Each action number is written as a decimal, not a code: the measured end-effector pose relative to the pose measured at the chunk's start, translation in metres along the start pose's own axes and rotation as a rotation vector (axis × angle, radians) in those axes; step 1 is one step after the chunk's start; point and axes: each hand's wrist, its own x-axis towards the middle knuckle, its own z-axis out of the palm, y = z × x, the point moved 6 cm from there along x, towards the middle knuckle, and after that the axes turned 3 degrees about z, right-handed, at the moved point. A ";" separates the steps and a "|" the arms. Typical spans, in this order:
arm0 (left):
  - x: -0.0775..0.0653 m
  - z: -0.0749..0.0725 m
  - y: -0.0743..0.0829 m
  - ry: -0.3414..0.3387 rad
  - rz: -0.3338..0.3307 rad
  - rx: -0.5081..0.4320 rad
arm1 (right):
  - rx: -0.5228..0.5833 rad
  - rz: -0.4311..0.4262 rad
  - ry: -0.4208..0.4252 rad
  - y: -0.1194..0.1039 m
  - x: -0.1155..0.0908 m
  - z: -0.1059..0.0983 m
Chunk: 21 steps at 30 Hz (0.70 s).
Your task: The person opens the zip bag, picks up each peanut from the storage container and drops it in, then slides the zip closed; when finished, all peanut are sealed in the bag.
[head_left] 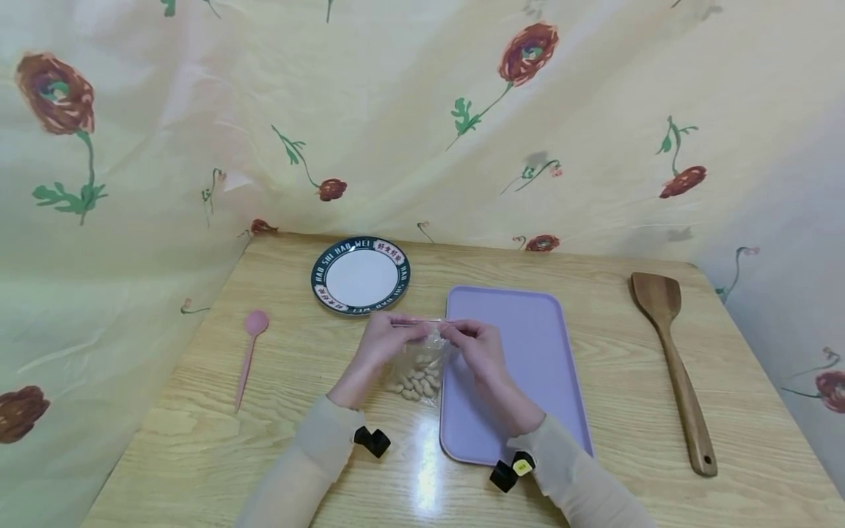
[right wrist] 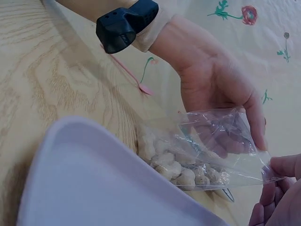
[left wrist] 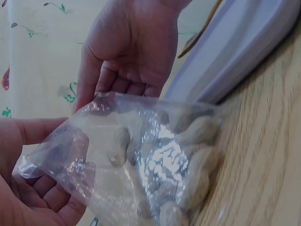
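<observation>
A clear plastic bag (head_left: pixel 429 348) of unshelled peanuts (head_left: pixel 417 385) stands between my hands, its lower part at the table beside the tray. My left hand (head_left: pixel 383 343) pinches the left end of the bag's top edge between thumb and fingers. At the other end, my right hand (head_left: pixel 480 353) pinches the same edge, above the lilac tray (head_left: pixel 521 352). A thin reddish line runs along that edge. In the left wrist view the peanuts (left wrist: pixel 195 179) lie gathered at the bottom of the bag. Whether the top is sealed I cannot tell.
A white plate (head_left: pixel 361 279) with a dark lettered rim lies behind the left hand. To the left is a pink spoon (head_left: pixel 256 323). A wooden spatula (head_left: pixel 673 352) lies at the right. Floral cloth (head_left: pixel 396 110) hangs behind the wooden table (head_left: pixel 198 440).
</observation>
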 end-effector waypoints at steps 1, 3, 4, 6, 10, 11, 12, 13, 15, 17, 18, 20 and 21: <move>0.001 -0.001 0.000 0.001 -0.002 0.030 | -0.003 0.012 0.000 0.000 0.001 -0.001; 0.002 -0.004 0.001 -0.004 0.000 0.062 | -0.009 0.028 0.002 0.001 0.001 -0.002; 0.002 -0.005 0.001 -0.006 0.000 0.081 | -0.014 0.035 0.006 0.001 0.002 -0.003; 0.003 -0.007 0.001 -0.011 -0.003 0.106 | -0.024 0.042 0.013 0.002 0.003 -0.005; 0.005 -0.015 0.002 -0.001 -0.006 0.157 | -0.028 0.056 0.028 0.005 0.006 -0.007; 0.005 -0.017 0.002 0.003 -0.011 0.168 | -0.027 0.059 0.029 0.006 0.007 -0.007; 0.006 -0.019 0.002 0.007 -0.014 0.180 | -0.024 0.064 0.030 0.007 0.008 -0.008; 0.006 -0.021 0.002 0.010 -0.020 0.188 | -0.023 0.067 0.030 0.008 0.009 -0.008; 0.007 -0.025 0.002 0.022 -0.024 0.197 | -0.019 0.068 0.024 0.008 0.009 -0.009; 0.008 -0.027 0.001 0.028 -0.029 0.168 | -0.018 0.072 0.021 0.009 0.010 -0.009; 0.009 -0.028 0.001 0.030 -0.029 0.149 | -0.017 0.073 0.021 0.009 0.010 -0.009; 0.010 -0.031 0.001 0.034 -0.030 0.111 | -0.018 0.074 0.022 0.010 0.011 -0.009; 0.010 -0.032 0.001 0.028 -0.031 0.085 | -0.020 0.073 0.025 0.010 0.011 -0.010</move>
